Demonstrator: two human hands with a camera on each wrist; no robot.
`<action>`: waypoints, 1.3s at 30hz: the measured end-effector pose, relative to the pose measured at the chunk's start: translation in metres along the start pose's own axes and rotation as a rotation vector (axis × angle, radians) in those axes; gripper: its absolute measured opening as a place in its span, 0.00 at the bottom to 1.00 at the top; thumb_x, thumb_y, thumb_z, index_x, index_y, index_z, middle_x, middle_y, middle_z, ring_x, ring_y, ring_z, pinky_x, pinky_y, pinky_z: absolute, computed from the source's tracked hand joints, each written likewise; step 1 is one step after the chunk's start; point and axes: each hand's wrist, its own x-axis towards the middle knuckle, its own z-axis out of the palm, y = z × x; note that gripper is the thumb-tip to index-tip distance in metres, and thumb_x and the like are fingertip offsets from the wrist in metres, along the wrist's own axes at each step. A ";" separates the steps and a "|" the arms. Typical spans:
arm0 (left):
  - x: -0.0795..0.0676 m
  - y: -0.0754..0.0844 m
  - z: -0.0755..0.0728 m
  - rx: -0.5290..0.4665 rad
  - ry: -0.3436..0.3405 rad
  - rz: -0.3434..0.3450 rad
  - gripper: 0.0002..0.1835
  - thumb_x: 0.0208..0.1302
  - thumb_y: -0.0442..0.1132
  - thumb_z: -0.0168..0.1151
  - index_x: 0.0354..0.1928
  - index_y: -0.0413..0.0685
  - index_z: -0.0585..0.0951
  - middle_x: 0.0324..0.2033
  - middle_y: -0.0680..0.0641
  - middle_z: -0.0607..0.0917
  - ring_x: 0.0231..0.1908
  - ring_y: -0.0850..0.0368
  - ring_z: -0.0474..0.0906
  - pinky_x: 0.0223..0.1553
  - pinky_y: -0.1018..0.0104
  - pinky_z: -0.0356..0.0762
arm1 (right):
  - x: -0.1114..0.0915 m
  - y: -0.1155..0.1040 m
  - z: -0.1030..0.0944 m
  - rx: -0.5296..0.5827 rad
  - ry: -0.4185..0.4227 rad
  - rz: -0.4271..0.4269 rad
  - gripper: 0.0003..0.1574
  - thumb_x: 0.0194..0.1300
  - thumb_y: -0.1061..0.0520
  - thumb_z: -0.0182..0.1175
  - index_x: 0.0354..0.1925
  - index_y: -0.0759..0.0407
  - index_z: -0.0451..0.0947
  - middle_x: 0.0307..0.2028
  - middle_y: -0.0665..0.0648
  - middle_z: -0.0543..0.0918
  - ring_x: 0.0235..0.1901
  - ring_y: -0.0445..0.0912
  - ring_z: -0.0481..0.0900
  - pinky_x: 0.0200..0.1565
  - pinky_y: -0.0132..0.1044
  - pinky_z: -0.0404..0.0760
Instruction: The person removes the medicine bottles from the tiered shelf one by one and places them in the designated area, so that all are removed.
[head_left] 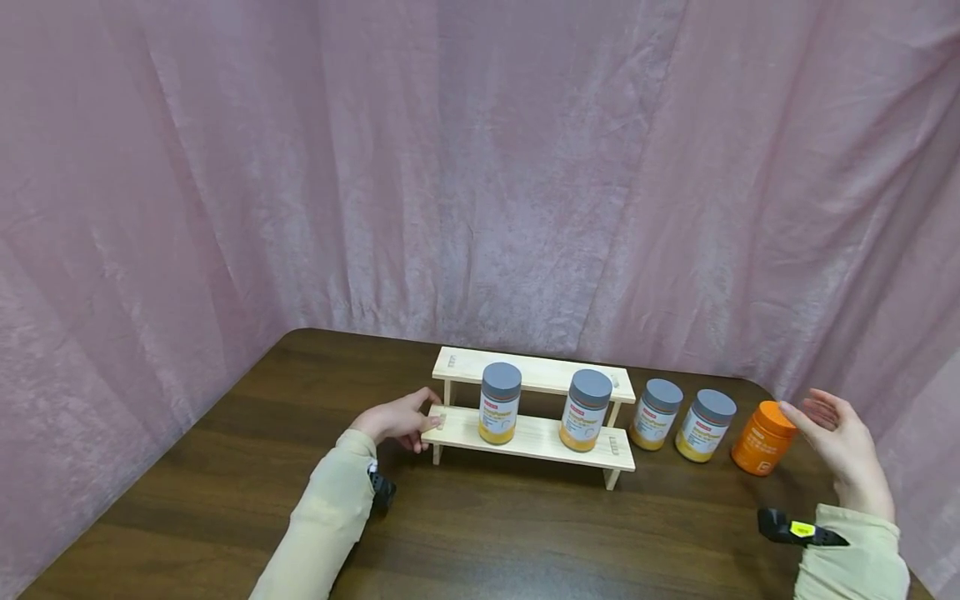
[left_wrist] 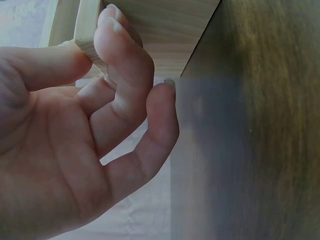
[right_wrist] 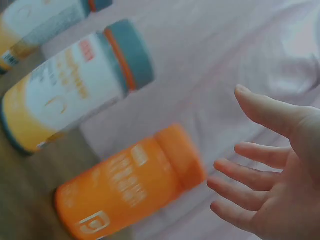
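Observation:
My left hand point(head_left: 401, 419) pinches the left end of the lower board of a two-step wooden rack point(head_left: 468, 429). In the left wrist view the thumb and curled fingers point(left_wrist: 120, 55) close on the board's corner. Two grey-lidded jars, a left one point(head_left: 500, 403) and a right one point(head_left: 586, 410), stand upright on that lower step. At the far right my right hand point(head_left: 843, 450) is beside an orange jar point(head_left: 763, 439) that stands on the table. Its fingers are spread and hold nothing; the right wrist view shows a gap between them and the orange lid point(right_wrist: 180, 156).
Two more grey-lidded jars, one nearer the rack point(head_left: 656, 414) and one nearer the orange jar point(head_left: 705, 425), stand on the dark wooden table point(head_left: 487, 533). The rack's upper step point(head_left: 532, 370) carries nothing. Pink curtains point(head_left: 480, 183) hang behind and at both sides.

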 end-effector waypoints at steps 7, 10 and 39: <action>0.001 0.001 0.000 -0.003 -0.001 -0.007 0.18 0.72 0.36 0.52 0.59 0.43 0.61 0.16 0.49 0.76 0.15 0.61 0.72 0.25 0.66 0.75 | -0.008 -0.034 -0.001 0.042 0.061 -0.074 0.44 0.66 0.45 0.60 0.73 0.52 0.55 0.57 0.41 0.70 0.54 0.25 0.68 0.37 0.11 0.66; 0.002 0.001 0.000 -0.004 -0.005 -0.006 0.18 0.72 0.37 0.52 0.59 0.43 0.61 0.16 0.49 0.76 0.15 0.61 0.72 0.25 0.66 0.75 | -0.009 -0.047 0.000 0.267 0.039 -0.159 0.30 0.66 0.55 0.62 0.64 0.43 0.65 0.50 0.34 0.75 0.48 0.21 0.73 0.39 0.11 0.69; 0.000 0.001 -0.002 -0.027 -0.024 0.001 0.19 0.72 0.36 0.51 0.60 0.42 0.60 0.16 0.49 0.76 0.15 0.62 0.72 0.23 0.69 0.73 | -0.017 -0.101 0.035 0.700 -0.253 -0.426 0.20 0.67 0.69 0.55 0.55 0.55 0.75 0.43 0.45 0.87 0.40 0.34 0.85 0.44 0.22 0.79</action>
